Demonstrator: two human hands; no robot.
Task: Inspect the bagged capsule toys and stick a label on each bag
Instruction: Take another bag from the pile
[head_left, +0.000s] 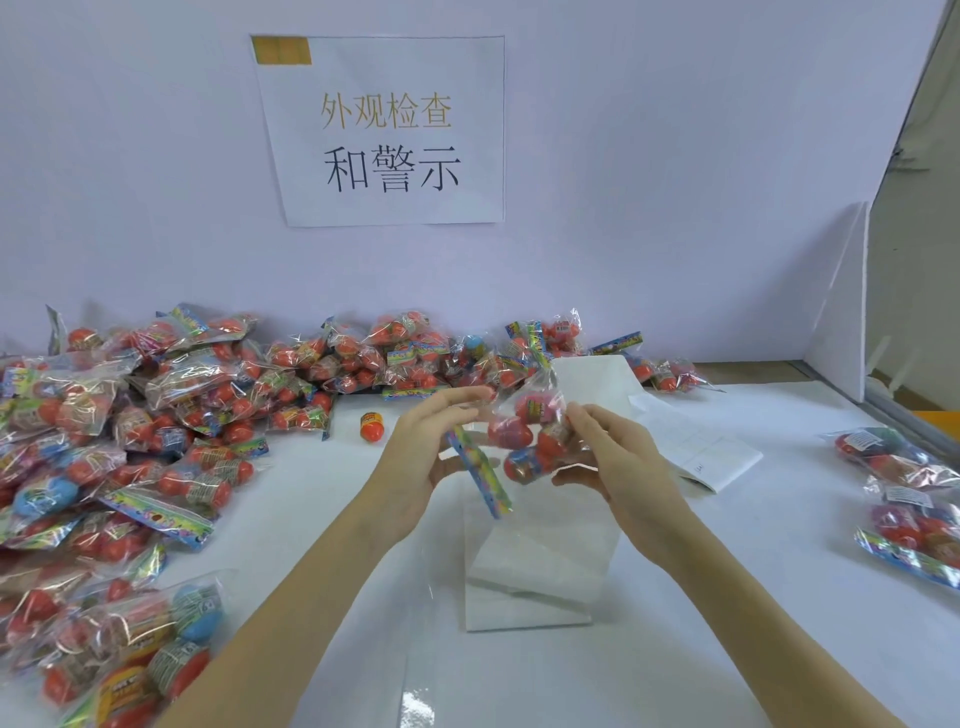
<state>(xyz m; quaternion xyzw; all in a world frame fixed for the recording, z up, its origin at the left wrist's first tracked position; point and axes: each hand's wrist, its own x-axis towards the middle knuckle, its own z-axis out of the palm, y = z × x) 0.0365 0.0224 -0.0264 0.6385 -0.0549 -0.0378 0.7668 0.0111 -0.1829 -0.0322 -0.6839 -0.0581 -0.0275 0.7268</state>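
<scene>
**Bag of capsules held up between both hands**

From the head camera, I hold one clear plastic bag of red capsule toys (524, 436) up over the middle of the white table (727, 597), between my two hands. My left hand (421, 462) is on the bag's left side, palm turned inward, fingers long and only lightly bent along the film near the bag's rainbow-printed card header strip (480, 470), which hangs tilted downward. My right hand (618, 462) closes on the bag's right side, thumb below and fingers curled over the top, pinching the plastic around the capsules. The bag is in the air, clear of the tabletop.

Under the hands lies a clear glossy plastic sheet (524, 561) on the table. To my left, a big heap of bagged red and blue capsule toys (130, 441) spreads from the near edge back to the wall and along it behind my hands. One loose orange-and-red capsule (372, 427) sits alone on the table just left of my left hand. Right of my right hand lies a white sheet of labels (696, 441), partly tucked under the far bags. At the far right edge, a small group of bagged capsule toys (904, 499) lies apart from the heap. On the pale wall hangs a white paper sign with Chinese characters (389, 135).
</scene>
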